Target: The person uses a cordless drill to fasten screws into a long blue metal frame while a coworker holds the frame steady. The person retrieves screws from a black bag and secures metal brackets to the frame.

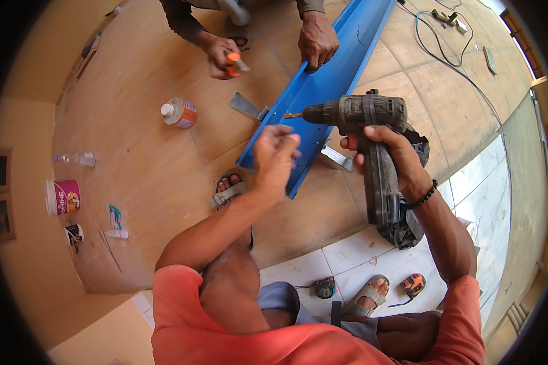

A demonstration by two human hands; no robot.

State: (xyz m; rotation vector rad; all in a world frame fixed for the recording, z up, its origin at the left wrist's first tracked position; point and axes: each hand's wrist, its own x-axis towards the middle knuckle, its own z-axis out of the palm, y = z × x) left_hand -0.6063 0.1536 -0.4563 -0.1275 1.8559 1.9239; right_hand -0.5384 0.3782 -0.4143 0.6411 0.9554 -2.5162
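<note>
A cordless drill is gripped in my right hand, its bit pointing left over a long blue metal channel. Black tape and dark plastic wrap its handle and base. Close below the bit tip, over the near end of the channel, is my left hand; its fingers are bent and smeared by motion, so I cannot see whether they hold anything. Grey metal brackets stick out on both sides of the channel. Across from me, a co-worker's hand grips the channel's edge, and their other hand holds an orange-handled tool.
On the tan floor at left lie a bottle with an orange label, a clear plastic bottle and a pink-and-white bucket. Two tape measures lie near my feet. A dark cable crosses the right side.
</note>
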